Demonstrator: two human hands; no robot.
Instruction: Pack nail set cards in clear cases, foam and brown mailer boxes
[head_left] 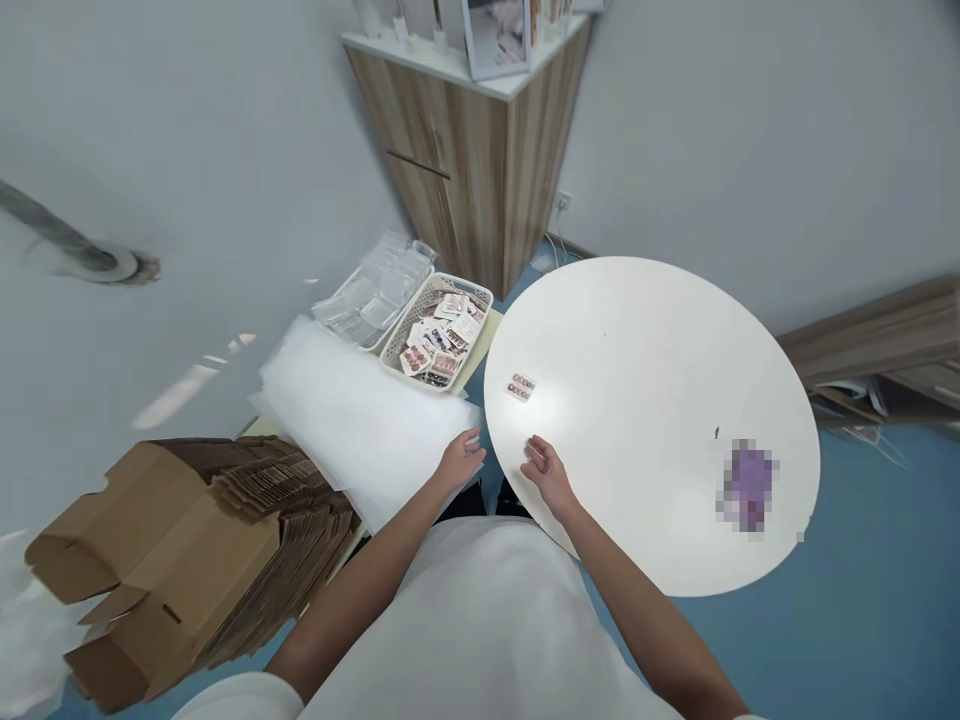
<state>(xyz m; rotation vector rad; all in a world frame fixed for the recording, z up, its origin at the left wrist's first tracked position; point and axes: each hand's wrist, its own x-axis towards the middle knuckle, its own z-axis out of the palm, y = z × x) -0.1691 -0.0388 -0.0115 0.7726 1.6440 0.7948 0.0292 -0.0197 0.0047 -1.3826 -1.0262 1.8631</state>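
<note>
My left hand (460,461) hovers by the right edge of a stack of white foam sheets (352,410), fingers apart and holding nothing. Over the near left part of the round white table (652,330), my right hand (548,474) has its fingers loosely bent and apart, with nothing seen in it. Just beyond that hand lies a small card of press-on nails (521,388), flat on the tabletop and untouched. A white basket (390,345) full of similar nail cards (442,340) stands past the foam sheets.
Clear plastic trays (375,290) sit beside the basket. Folded cardboard boxes (202,540) are stacked at the left. A wooden cabinet (472,170) stands in the corner behind. On the table's right side lies a blurred-out purple item (748,485) near a small dark speck.
</note>
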